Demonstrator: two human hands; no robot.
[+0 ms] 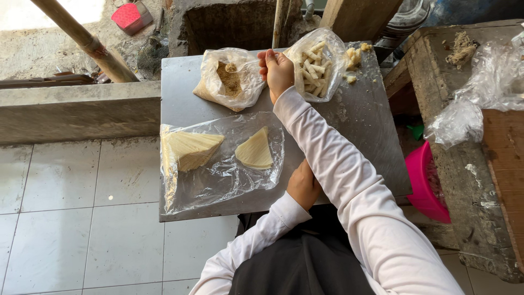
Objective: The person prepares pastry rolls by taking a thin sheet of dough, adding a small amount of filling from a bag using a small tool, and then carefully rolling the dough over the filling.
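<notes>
My right hand point(277, 71) reaches to the far side of a grey metal table point(355, 125), closed on a small spoon point(240, 66) held over an open plastic bag of brown crumbs point(229, 81). Just right of that hand stands a second bag with pale cut sticks point(316, 64). Nearer me, a clear plastic sheet point(213, 183) carries two pale yellow triangular folded pieces point(191, 150) point(255, 151). My left hand point(303, 186) rests at the table's near edge by the sheet's right corner, with its fingers hidden.
Loose pale bits point(355, 54) lie at the table's far right. A pink basin point(426, 183) sits below on the right, beside a rough wooden bench with crumpled plastic point(480, 93). A wooden pole point(82, 38), a concrete ledge point(76, 112) and tiled floor are on the left.
</notes>
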